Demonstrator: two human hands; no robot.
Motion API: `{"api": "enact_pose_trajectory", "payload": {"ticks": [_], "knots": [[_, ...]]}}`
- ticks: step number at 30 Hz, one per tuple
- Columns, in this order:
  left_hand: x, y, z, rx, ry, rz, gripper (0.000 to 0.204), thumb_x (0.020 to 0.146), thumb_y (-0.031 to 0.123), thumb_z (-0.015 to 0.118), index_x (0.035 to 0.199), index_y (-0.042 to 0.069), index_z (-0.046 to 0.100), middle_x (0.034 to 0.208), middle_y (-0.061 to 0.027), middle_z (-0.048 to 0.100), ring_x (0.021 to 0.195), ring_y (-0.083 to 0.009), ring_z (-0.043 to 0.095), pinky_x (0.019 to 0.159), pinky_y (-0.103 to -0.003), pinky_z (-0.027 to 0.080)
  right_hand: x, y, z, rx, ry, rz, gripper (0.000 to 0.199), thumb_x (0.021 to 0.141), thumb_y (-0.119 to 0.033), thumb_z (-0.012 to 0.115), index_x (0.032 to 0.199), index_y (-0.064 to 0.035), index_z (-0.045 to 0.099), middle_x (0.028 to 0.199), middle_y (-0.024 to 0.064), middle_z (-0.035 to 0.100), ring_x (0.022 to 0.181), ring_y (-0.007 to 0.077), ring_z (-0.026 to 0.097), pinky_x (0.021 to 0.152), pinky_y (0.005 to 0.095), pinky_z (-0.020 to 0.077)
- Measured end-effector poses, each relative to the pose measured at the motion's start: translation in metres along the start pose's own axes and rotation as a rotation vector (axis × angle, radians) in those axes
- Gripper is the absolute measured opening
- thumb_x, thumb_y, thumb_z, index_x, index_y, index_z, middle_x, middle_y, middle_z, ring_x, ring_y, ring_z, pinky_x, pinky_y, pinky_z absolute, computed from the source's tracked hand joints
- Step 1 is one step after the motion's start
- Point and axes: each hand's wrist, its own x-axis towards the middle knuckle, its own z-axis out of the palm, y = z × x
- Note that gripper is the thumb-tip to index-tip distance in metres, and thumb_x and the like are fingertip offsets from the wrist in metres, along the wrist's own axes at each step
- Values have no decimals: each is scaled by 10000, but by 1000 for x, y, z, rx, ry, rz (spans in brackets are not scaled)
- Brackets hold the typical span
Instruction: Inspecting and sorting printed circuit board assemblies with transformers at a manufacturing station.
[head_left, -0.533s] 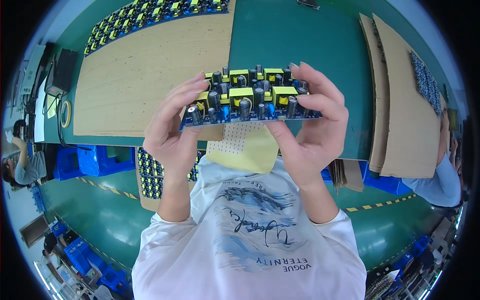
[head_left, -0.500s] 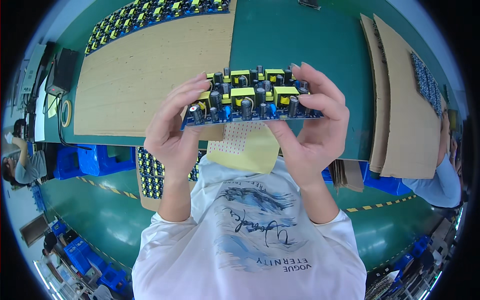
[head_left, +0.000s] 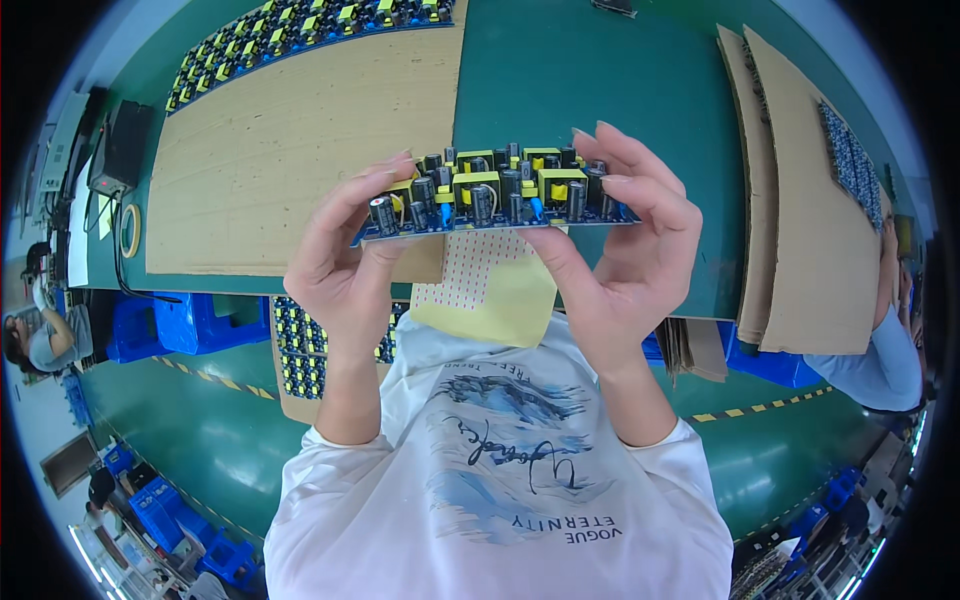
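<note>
Holds a blue circuit board (head_left: 495,205), crowded with black cylinders and yellow blocks, raised over a green table (head_left: 590,85). Grips its ends between left hand (head_left: 340,250) and right hand (head_left: 645,250), with fingers half-curled, open only about the board, and thumbs along the near edge. Has a cardboard sheet (head_left: 300,180) at left, bearing more boards (head_left: 310,35) along its far edge.

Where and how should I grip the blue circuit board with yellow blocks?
Likely by both ends of the blue circuit board, from left and right, as the left hand and right hand do: it's wide, and upright black cylinders crowd its top.
</note>
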Motion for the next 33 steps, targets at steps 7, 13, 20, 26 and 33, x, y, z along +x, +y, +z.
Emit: {"api": "enact_pose_trajectory", "payload": {"ticks": [7,13,20,26,33], "knots": [[-1,1,-1,33,21,-49,329,724,-91,596,1050,-76,561,1025,-182,614,961,-224,594,860,-309,468,-1,-1,0,-3,-1,10,517,626,25,759,1032,-35,444,1181,214,473,1036,285,539,894,366,453],[-1,2,1,3,28,-45,328,726,-86,602,1051,-76,561,1024,-172,618,941,-208,598,840,-293,475,0,-1,-1,-57,-29,5,514,627,27,758,1040,-29,458,1177,211,476,1033,282,542,895,359,450],[-1,-1,2,28,56,11,326,714,-112,593,1036,-69,562,1014,-172,619,981,-266,590,865,-334,468,-2,4,-1,-73,-55,-28,514,634,10,755,1066,-27,479,1184,209,474,1048,284,530,903,364,430],[-1,-16,-6,168,64,210,308,709,-133,583,1008,-65,560,1001,-184,619,1024,-332,569,898,-395,447,-2,8,1,-205,-45,-15,518,618,-37,762,1078,-21,525,1154,182,512,1050,290,517,858,350,440],[-1,-34,-26,277,139,341,257,724,-109,598,972,-54,562,993,-187,621,1028,-354,564,903,-428,436,-34,17,-26,-454,-245,81,393,652,-17,722,1020,-34,582,1192,162,501,1132,315,460,929,379,385]]}}
